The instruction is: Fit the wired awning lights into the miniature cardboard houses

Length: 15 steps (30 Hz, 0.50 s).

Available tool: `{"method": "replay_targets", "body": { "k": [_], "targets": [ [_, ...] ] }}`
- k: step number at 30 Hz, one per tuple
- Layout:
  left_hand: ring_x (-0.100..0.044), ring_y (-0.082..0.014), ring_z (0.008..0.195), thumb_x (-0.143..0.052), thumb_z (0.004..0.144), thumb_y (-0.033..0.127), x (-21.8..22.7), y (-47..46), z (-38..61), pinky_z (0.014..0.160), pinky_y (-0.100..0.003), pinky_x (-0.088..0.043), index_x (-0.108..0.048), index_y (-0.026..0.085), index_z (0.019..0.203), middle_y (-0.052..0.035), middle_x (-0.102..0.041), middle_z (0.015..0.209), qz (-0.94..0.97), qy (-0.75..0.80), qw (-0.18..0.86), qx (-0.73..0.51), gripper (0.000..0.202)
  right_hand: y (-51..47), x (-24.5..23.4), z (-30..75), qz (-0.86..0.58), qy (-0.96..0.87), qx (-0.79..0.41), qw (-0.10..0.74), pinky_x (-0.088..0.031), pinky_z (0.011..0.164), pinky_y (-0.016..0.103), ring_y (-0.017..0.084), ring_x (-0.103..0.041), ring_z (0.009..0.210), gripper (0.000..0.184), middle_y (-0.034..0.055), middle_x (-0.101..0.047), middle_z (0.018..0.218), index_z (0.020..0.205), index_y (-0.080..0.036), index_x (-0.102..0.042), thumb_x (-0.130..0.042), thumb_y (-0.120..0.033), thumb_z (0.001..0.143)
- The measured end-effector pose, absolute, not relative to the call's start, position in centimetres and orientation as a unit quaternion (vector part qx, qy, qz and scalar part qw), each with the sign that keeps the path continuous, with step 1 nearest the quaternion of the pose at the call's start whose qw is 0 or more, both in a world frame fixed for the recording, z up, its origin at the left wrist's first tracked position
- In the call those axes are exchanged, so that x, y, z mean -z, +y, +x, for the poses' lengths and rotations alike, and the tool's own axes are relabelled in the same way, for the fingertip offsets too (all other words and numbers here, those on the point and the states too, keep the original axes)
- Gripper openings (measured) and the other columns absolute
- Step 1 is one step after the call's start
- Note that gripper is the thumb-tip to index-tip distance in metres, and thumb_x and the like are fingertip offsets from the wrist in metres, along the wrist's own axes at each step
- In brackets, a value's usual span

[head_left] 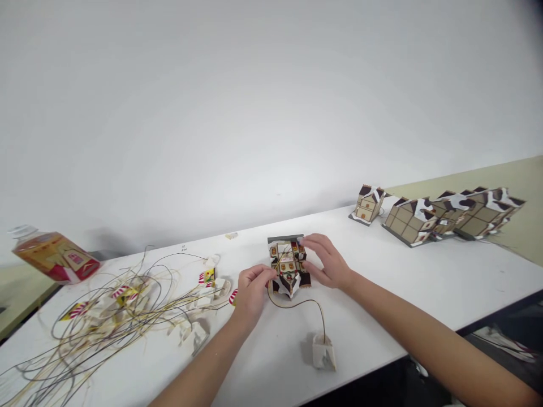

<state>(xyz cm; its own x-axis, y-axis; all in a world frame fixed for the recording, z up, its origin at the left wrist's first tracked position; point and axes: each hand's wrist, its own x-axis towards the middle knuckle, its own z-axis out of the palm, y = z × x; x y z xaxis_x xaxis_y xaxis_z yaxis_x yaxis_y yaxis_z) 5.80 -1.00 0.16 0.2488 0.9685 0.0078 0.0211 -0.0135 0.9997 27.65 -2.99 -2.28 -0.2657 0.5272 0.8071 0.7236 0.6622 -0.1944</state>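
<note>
Item: miniature snow-roofed house [288,265], between my hands. My left hand [251,291] pinches its left side; my right hand [328,263] cups right side, equally near. Wired battery box [323,351] lies nearer me.

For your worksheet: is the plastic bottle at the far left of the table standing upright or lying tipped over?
Tipped over. The plastic bottle lies on its side at the table edge, its cap pointing left and its label facing up.

A small assembly workshop: a long white worktable [424,294] against a bare white wall fills the frame. At lower left lies a tangle of wired lamp parts [114,311], and at right stands a row of finished miniature snow-roofed houses [449,215]
</note>
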Motion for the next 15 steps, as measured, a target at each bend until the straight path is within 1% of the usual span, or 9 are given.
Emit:
{"method": "replay_targets", "body": {
  "k": [3, 4, 6, 9, 12, 15],
  "targets": [
    [-0.037, -0.0101, 0.052, -0.060, 0.062, 0.030, -0.2, -1.0, 5.8, 0.053, -0.024, -0.028, -0.058, 0.015, 0.045, 0.0017, -0.044, 0.045, 0.557, 0.439, 0.560, -0.428, 0.023, -2.4, 3.0, 27.8, -0.513, -0.725, 0.029, 0.458, -0.039, 0.105, 0.049, 0.026, -0.041, 0.128, 0.049, 0.0132, -0.045, 0.137, 0.140, -0.022, -0.035, -0.043, -0.036, 0.094],
    [-0.036, -0.0097, 0.052, -0.059, 0.061, 0.029, -0.2, -1.0, 5.8, 0.053, -0.023, -0.028, -0.056, 0.015, 0.044, 0.0019, -0.043, 0.045, 0.552, 0.441, 0.564, -0.428, 0.023, -2.1, 3.3, 28.0, -0.528, -0.719, -0.003, 0.452, -0.038, 0.106, 0.049, 0.025, -0.040, 0.130, 0.050, 0.0123, -0.043, 0.140, 0.141, -0.023, -0.033, -0.042, -0.038, 0.095],
    [-0.033, -0.0090, 0.050, -0.057, 0.060, 0.029, -0.3, -1.0, 5.9, 0.051, -0.023, -0.027, -0.053, 0.015, 0.042, 0.0021, -0.041, 0.045, 0.541, 0.444, 0.571, -0.430, 0.023, -1.6, 3.8, 28.2, -0.526, -0.724, -0.061, 0.442, -0.039, 0.106, 0.048, 0.024, -0.041, 0.130, 0.052, 0.0107, -0.043, 0.141, 0.144, -0.025, -0.029, -0.040, -0.040, 0.096],
    [-0.031, -0.0089, 0.049, -0.056, 0.058, 0.030, -0.6, -1.0, 5.9, 0.049, -0.023, -0.025, -0.049, 0.016, 0.040, 0.0025, -0.037, 0.043, 0.526, 0.450, 0.580, -0.430, 0.024, -1.3, 4.2, 28.3, -0.509, -0.727, -0.092, 0.452, -0.043, 0.102, 0.045, 0.023, -0.049, 0.122, 0.051, 0.0104, -0.049, 0.136, 0.143, -0.025, -0.030, -0.041, -0.040, 0.095],
    [-0.030, -0.0088, 0.048, -0.055, 0.057, 0.029, -1.1, -1.1, 6.0, 0.047, -0.023, -0.024, -0.045, 0.017, 0.039, 0.0033, -0.033, 0.042, 0.519, 0.456, 0.581, -0.430, 0.023, -1.5, 3.9, 28.1, -0.507, -0.723, -0.063, 0.465, -0.048, 0.094, 0.042, 0.022, -0.055, 0.111, 0.046, 0.0098, -0.055, 0.124, 0.137, -0.024, -0.038, -0.044, -0.039, 0.094],
    [-0.030, -0.0082, 0.047, -0.054, 0.055, 0.028, -1.4, -1.1, 6.0, 0.047, -0.023, -0.025, -0.044, 0.017, 0.038, 0.0035, -0.033, 0.041, 0.520, 0.464, 0.577, -0.426, 0.022, -2.0, 3.4, 27.9, -0.502, -0.727, -0.035, 0.467, -0.051, 0.088, 0.039, 0.021, -0.057, 0.103, 0.040, 0.0087, -0.059, 0.115, 0.131, -0.024, -0.044, -0.045, -0.035, 0.093]
  ]
}}
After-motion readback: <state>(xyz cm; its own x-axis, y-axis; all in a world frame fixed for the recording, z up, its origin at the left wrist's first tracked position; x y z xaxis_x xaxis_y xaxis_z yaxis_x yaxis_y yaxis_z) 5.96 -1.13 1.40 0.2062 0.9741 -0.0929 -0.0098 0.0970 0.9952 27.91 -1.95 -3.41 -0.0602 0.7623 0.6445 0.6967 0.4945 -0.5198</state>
